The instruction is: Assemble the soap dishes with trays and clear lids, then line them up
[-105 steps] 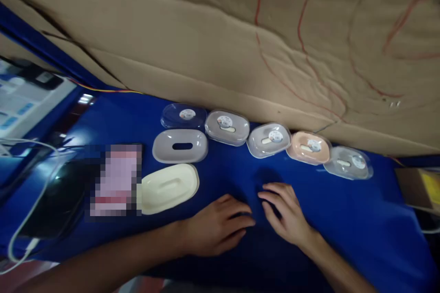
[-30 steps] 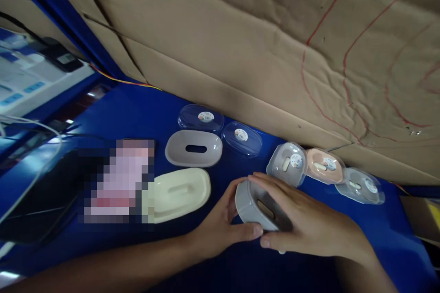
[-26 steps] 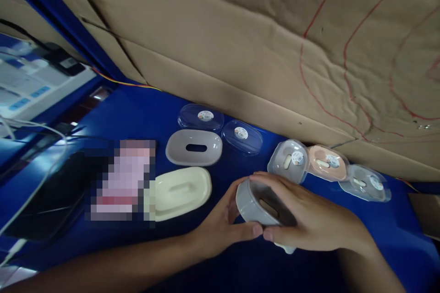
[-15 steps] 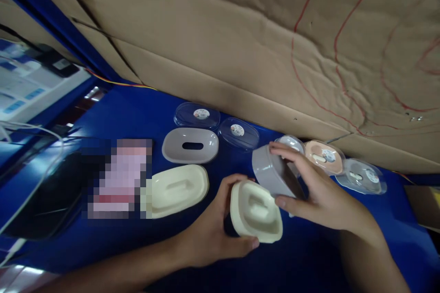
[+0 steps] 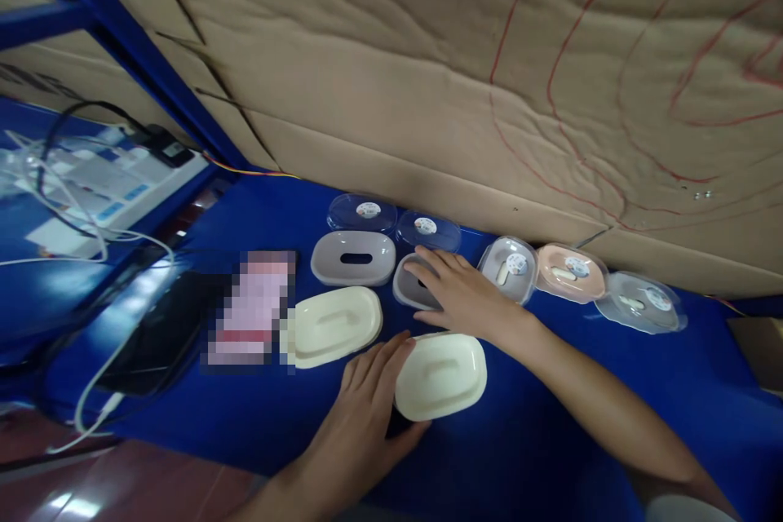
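Observation:
My left hand (image 5: 373, 395) curves round the left end of a cream soap dish (image 5: 444, 375), fingers at its far corner and thumb at its near edge. The dish looks level, low over or on the blue table. My right hand (image 5: 456, 294) spans a grey soap dish (image 5: 407, 281), thumb at the near rim, fingers over the far side and right end, partly hiding it. Left of these lie another cream dish (image 5: 333, 326) and a grey slotted dish (image 5: 353, 258). Two clear lids (image 5: 360, 216) with round labels lie behind.
On the right stand lidded soap dishes: grey (image 5: 507, 269), peach (image 5: 568, 273) and another greyish one (image 5: 639, 306). A blurred-out pink item (image 5: 254, 306), a black object (image 5: 159, 334) and white cables (image 5: 103, 375) occupy the left. A cardboard wall (image 5: 397, 81) rises behind the table.
My right hand has lowered the grey dish leftward from a raised, tilted pose to the table, behind the cream one. The cream dish in my left hand has turned flatter. The view has shifted.

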Demonstrator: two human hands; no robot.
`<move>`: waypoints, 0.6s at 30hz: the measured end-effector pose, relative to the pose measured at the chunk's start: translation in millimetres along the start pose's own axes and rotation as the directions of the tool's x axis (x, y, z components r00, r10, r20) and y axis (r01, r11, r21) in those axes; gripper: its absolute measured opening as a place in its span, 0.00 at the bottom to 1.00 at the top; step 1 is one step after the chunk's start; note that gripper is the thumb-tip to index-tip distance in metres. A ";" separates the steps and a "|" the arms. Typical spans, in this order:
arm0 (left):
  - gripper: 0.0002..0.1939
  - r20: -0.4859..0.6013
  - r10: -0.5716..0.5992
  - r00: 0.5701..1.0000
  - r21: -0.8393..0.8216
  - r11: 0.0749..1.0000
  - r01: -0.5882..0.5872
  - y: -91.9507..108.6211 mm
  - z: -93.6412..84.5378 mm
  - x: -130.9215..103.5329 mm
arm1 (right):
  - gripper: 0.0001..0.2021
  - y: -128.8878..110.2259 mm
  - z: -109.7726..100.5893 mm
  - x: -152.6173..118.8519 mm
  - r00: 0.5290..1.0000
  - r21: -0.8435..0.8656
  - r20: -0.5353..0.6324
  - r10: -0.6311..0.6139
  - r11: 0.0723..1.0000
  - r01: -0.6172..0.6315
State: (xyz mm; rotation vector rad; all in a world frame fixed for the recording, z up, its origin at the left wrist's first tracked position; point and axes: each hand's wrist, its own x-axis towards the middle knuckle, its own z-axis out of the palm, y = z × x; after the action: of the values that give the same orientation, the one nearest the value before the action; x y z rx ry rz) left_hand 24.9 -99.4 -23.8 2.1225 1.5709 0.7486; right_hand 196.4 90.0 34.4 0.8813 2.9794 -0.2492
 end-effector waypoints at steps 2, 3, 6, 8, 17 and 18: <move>0.43 -0.022 0.020 1.000 0.131 0.991 -0.017 -0.7 3.4 3.9 | 0.41 4.4 -1.8 -2.1 1.000 0.028 0.004 -0.012 1.000 0.012; 0.41 -0.039 0.036 0.999 0.190 0.981 -0.028 -0.6 4.6 5.4 | 0.42 6.4 -3.1 -4.1 1.000 0.045 0.007 -0.017 0.999 0.017; 0.34 -0.115 0.083 0.990 0.320 0.947 -0.042 1.2 4.2 6.5 | 0.44 12.2 -6.0 -13.3 1.000 0.089 0.007 -0.013 0.996 0.013; 0.31 -0.182 0.078 0.980 0.369 0.929 -0.005 1.5 1.1 4.5 | 0.45 16.4 -6.1 -20.4 1.000 0.106 0.003 0.013 0.994 -0.013; 0.31 -0.178 0.000 0.984 0.457 0.885 0.083 -40.3 -9.4 1.4 | 0.32 19.6 -4.2 -18.5 0.998 0.054 0.056 0.030 0.998 -0.033; 0.31 -0.156 0.024 0.987 0.452 0.891 0.050 -45.9 -12.6 2.2 | 0.32 18.5 -4.4 -17.5 0.998 0.057 0.058 0.021 0.998 -0.024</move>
State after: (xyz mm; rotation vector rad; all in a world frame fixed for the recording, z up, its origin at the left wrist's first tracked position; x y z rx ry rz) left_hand -16.7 -84.0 -41.1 2.4187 2.0061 0.5968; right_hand 221.2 96.5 37.2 0.8969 2.9218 -0.3552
